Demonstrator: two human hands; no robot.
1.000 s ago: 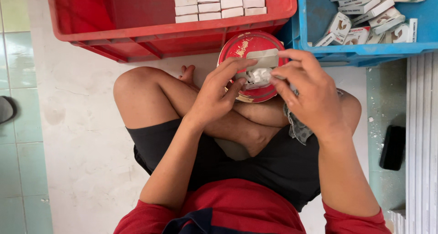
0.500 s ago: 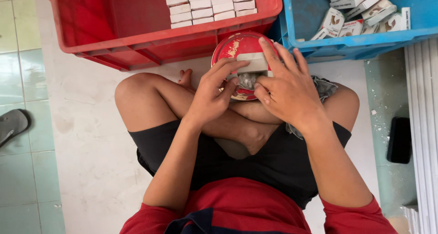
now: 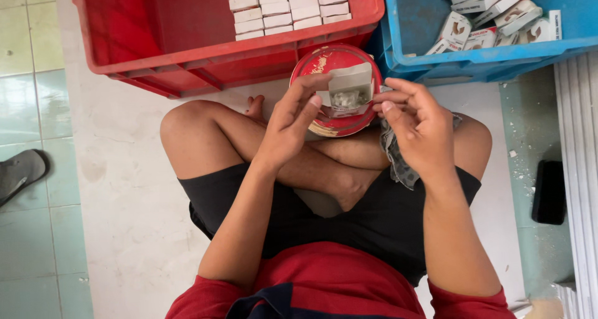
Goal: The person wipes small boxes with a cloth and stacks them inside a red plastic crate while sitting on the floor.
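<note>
Inside small open box (image 3: 346, 90) (left hand's (image 3: 291, 127) grip), contents perhaps plastic-wrapped.

a pale tiled floor (image 3: 118, 188) carries everything here, white in the middle and greenish at the edges. a red crate (image 3: 187, 51) sits on it just beyond the left hand (image 3: 289, 129), and a blue crate (image 3: 436, 57) sits just beyond the right hand (image 3: 420, 126), the two crates side by side. far out past the left hand lies a grey sandal (image 3: 18, 173). out past the right hand a small black object (image 3: 551, 191) lies on the tiles, beside a stack of white boards (image 3: 576, 169).
</note>
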